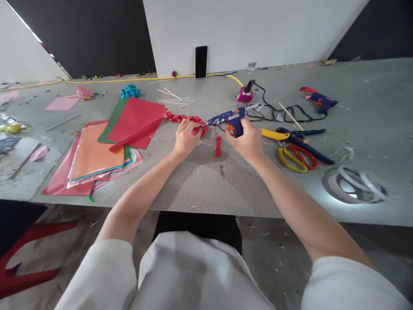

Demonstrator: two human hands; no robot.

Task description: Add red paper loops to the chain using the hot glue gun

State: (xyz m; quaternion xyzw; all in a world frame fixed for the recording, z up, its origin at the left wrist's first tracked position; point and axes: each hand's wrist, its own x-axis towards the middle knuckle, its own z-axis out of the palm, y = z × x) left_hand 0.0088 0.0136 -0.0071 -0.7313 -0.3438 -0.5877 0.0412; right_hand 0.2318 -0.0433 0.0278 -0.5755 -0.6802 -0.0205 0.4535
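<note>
My right hand (248, 140) is wrapped around the handle of a blue hot glue gun (227, 117) with an orange trigger. Its nozzle points left, close to the fingertips of my left hand (186, 138). Those fingers pinch the right end of a red paper chain (176, 117), made of small links, and partly cover it. Whether the nozzle touches the paper I cannot tell. A short red paper strip (218, 147) lies on the table between my hands. A clear glue stick (252, 106) pokes from the back of the gun.
Sheets of red paper (142, 118) and a packet of orange paper (97, 150) lie left. Scissors (293, 158), cutters with yellow and blue parts (290, 135), white rings (355, 185) and a second glue gun (322, 102) lie right. A phone (201, 62) leans on the wall; cords run behind.
</note>
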